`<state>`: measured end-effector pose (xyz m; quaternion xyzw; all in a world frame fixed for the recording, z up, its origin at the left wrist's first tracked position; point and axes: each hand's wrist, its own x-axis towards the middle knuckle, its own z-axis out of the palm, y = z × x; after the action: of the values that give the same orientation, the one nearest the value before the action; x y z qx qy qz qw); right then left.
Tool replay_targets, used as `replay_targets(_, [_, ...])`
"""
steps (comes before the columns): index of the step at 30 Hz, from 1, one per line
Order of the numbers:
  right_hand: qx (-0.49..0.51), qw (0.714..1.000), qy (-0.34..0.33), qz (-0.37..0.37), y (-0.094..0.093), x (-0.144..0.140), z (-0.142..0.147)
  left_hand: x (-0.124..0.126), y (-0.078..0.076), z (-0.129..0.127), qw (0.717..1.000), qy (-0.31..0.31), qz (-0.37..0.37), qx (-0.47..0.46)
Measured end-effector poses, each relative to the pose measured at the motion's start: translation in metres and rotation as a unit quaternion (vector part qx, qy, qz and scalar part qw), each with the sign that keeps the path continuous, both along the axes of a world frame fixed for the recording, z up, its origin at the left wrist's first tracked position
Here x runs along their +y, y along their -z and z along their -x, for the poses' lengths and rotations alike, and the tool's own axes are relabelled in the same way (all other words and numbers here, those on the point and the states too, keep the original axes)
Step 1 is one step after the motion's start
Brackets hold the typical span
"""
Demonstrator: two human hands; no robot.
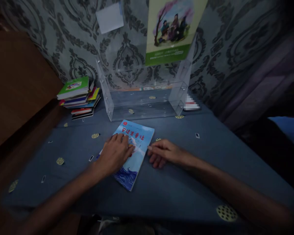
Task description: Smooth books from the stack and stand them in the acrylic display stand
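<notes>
A blue paperback book with red Chinese characters and painted waves on its cover lies closed and tilted on the blue cloth. My left hand rests on the left part of the cover, palm down, its fingers laid over the picture. At the book's right edge is my right hand. Its thumb and forefinger come together on that edge, while the other fingers curl underneath, close to the cloth.
A clear acrylic rack stands behind the book, with a green-bordered picture book upright on it. A stack of books sits at the back left. The table ends at a front edge near me. Patterned wallpaper covers the wall.
</notes>
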<state>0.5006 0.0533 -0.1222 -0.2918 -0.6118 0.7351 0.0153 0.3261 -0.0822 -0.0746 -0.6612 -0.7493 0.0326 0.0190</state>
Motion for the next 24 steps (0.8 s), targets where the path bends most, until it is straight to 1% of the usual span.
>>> replay_targets(2, [0.023,0.995,0.046,-0.081,-0.002,0.013,-0.001,-0.005,0.003,-0.012,0.999,0.027,0.013,-0.018])
replay_targets(4, [0.069,0.979,0.116,-0.155,-0.003,0.025,-0.001,-0.009,0.009,-0.022,0.999,0.043,0.017,-0.013])
replay_targets(7, [0.136,0.934,0.223,-0.242,0.002,0.037,0.002,-0.011,0.018,-0.033,0.999,0.031,0.037,-0.008])
replay_targets(9, [0.164,0.908,0.268,-0.279,0.01,0.039,0.002,-0.009,0.02,-0.037,0.998,0.012,0.051,-0.023])
replay_targets(11, [0.173,0.899,0.278,-0.29,0.019,0.041,0.002,-0.007,0.019,-0.04,0.998,-0.004,0.054,-0.044])
replay_targets(13, [0.17,0.903,0.275,-0.284,0.028,0.042,-0.001,-0.004,0.016,-0.044,0.997,-0.007,0.054,-0.057])
replay_targets(16, [0.167,0.904,0.279,-0.279,0.037,0.045,-0.005,0.0,0.008,-0.05,0.996,-0.009,0.073,-0.045])
replay_targets(21, [0.171,0.902,0.276,-0.285,0.038,0.046,-0.008,0.003,-0.007,-0.053,0.989,0.005,0.144,-0.015])
replay_targets(24, [0.171,0.902,0.275,-0.285,0.036,0.045,-0.008,0.001,-0.012,-0.046,0.989,0.01,0.145,-0.021])
